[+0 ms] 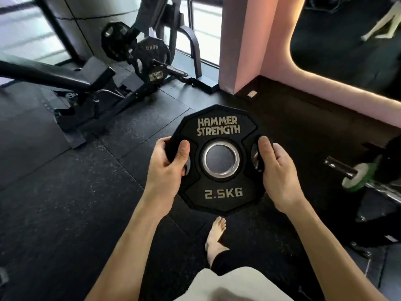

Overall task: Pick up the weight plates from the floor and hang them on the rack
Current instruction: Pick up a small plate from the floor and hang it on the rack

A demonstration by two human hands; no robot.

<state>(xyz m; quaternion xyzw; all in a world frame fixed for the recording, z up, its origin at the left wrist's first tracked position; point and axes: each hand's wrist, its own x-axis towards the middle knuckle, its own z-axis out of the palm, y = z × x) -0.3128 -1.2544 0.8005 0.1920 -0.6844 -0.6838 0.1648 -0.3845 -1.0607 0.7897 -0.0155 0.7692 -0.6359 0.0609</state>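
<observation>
- The weight plate (220, 158), a black many-sided disc marked 2.5KG, is off the floor (65, 203) and held flat-faced toward the camera, between the two hands.
- The left hand (168, 168) grips the plate's left edge: its thumb lies over the front face and its fingers (186, 169) curl round behind, one tip showing through the left grip slot.
- The right hand (274, 170) grips the opposite edge the same way, thumb on the front beside the right slot, the other fingers wrapped behind the rim.
- The steel-ringed centre hole (221, 160) sits midway between the two thumbs, unobstructed.
- Judged from this, the pick-up of this plate is done and the carry to the rack is in hand; the hanging is not yet done.
- The rack (138, 59) stands well beyond the fingertips, up and to the left, with larger plates (153, 49) already on it and a bare peg (171, 69) jutting toward the right.
- The next move calls for walking the plate over, turning it so the centre hole faces the peg end, and sliding it on squarely; both thumbs should stay clear of the hole.
- A bare foot (216, 237) is on the floor just below the plate, so a slip of either grip would likely land near it.
- To the right of the right hand, a barbell end (342, 169) with a green plate lies near the floor.
</observation>
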